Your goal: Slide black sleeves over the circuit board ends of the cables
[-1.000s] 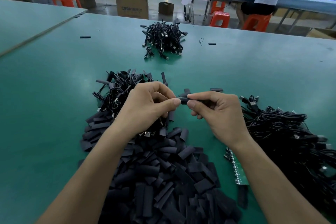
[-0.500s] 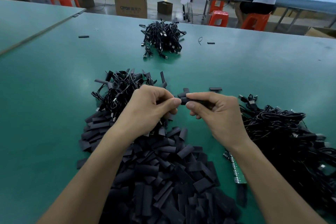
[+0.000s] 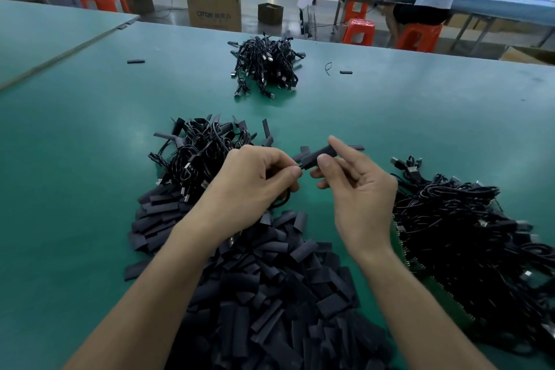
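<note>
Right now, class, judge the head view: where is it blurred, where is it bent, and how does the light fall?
Head view: the cables at right look smeared; the sleeve pile is sharper; the table's far edge slants from the wide lens; light is soft, shadows faint, no glare.

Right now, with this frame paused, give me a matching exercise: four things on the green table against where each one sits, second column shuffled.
Things:
1. pile of loose sleeves
2. small cable bundle
3. largest cable heap
4. single sleeve

Places:
A. pinched by the right hand, next to the cable that the left hand holds
B. alone at the far side of the table
C. under and between the forearms, nearest the camera
D. right of the right wrist

Pairs: 1-C, 2-B, 3-D, 4-A.
</note>
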### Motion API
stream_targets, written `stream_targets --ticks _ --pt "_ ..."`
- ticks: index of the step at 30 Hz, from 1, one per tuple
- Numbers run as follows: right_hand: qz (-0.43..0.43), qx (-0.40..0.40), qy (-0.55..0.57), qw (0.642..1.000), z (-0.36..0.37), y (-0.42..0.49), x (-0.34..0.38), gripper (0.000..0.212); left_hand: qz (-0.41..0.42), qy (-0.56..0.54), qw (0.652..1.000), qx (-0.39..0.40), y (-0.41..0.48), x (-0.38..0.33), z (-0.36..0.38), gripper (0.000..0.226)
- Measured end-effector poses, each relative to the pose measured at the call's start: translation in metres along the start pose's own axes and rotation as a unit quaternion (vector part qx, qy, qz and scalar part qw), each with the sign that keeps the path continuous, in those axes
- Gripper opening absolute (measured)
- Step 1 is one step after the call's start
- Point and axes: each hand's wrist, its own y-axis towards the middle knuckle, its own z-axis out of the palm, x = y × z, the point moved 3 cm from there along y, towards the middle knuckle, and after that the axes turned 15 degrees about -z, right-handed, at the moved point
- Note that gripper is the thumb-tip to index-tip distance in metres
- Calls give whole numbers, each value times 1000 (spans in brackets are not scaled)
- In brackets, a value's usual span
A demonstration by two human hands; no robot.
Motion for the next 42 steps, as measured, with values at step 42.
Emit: stream_targets --ticks 42 --pt "215 369 -573 700 -28 -8 -3 69 -100 81 971 -200 11 35 -31 45"
